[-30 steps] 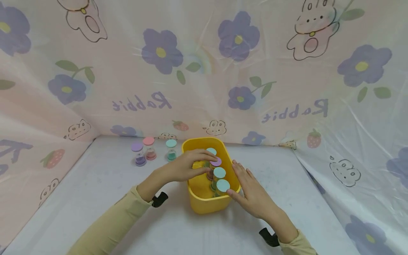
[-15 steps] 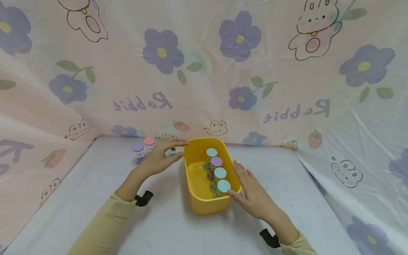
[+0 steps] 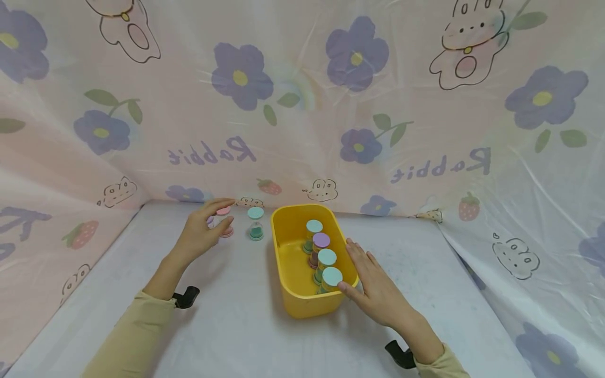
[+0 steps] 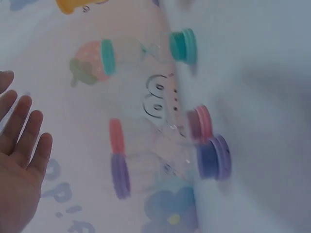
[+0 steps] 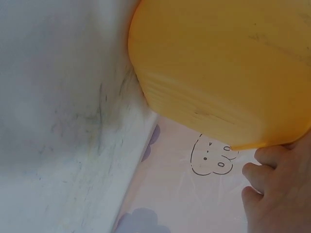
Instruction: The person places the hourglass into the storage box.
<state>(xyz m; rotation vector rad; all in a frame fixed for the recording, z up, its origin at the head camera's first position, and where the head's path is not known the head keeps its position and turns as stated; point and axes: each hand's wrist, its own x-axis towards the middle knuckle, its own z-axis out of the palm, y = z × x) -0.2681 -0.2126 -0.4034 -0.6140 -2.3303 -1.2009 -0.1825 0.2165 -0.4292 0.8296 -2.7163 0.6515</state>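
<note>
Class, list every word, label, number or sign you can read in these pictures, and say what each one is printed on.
"Rabbit", mirrored, on the backdrop sheet, left of centre.
"Rabbit", mirrored, on the same sheet, right of centre.
Large purple strokes at the sheet's left edge: cut off, unreadable.
Purple letter parts in the left wrist view: blurred, unreadable.
Yellow bin, sand timers, white table: no text visible.

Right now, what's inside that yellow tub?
The tub holds four small sand timers standing in a row along its right side, caps teal, purple, teal, teal. Their lower halves and the floor beneath them are hidden.
</note>
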